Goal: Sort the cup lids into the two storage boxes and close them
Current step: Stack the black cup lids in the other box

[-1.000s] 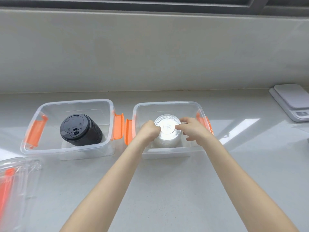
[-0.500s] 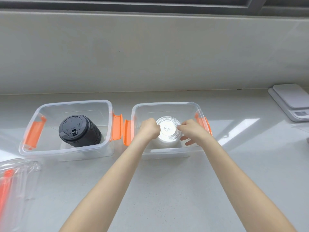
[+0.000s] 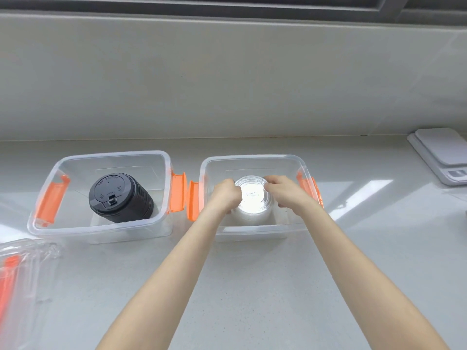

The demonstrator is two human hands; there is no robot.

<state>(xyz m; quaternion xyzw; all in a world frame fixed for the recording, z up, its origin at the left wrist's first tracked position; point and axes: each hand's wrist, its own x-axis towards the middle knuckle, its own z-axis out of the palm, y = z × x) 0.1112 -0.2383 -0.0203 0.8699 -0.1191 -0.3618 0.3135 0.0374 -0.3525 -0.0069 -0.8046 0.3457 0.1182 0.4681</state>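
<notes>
A pale stone counter [image 3: 252,286] runs beneath a light wall and a dark window frame. At the far left edge, a clear box cover with orange clips [image 3: 17,281] lies flat on the counter. Just beyond it stands the left storage box [image 3: 40,224], open, its orange latches folded outward, with a stack of black cup lids [image 3: 118,197] resting tilted inside. Beside it, latches nearly touching, stands the right storage box [image 3: 252,159], also open. Both bare forearms reach into this box. The left hand [image 3: 226,195] is curled with fingers drawn together against the left edge of a stack of clear cup lids [image 3: 254,198], and the right hand [image 3: 285,192] grips the stack's right edge with fingers bent over the rim; the stack sits near the middle of the box, bright with reflected glare. At the far right, a white kitchen scale [image 3: 442,155] rests against the wall.
</notes>
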